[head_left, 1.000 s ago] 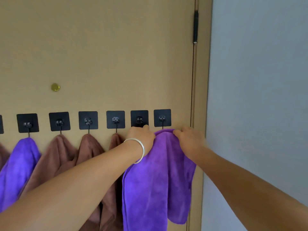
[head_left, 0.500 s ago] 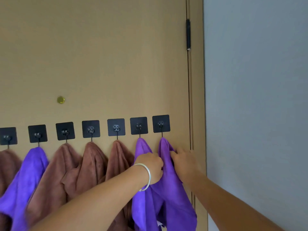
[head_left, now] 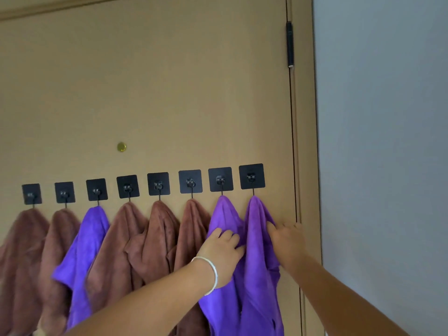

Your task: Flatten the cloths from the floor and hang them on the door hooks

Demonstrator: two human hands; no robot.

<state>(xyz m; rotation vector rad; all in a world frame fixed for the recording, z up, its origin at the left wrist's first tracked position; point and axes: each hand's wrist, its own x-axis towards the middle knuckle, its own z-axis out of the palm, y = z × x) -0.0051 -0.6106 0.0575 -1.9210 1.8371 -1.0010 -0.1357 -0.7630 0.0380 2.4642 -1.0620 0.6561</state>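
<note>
Both hands lower than second ago. No writing readable. My left grip (head_left: 221, 251) flat on purple cloth (head_left: 257, 263), fingers relaxed; right grip (head_left: 287, 241) pinches its right fold below end hook (head_left: 252, 177).

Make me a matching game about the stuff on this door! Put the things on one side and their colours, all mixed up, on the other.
Things:
1. hook plate at the far right
2. round peephole
3. cloth under both hands
4. cloth on the fifth hook from the left

Colours:
a. brown
b. black
c. purple
d. gold

Pairs: 1-b, 2-d, 3-c, 4-a
</note>
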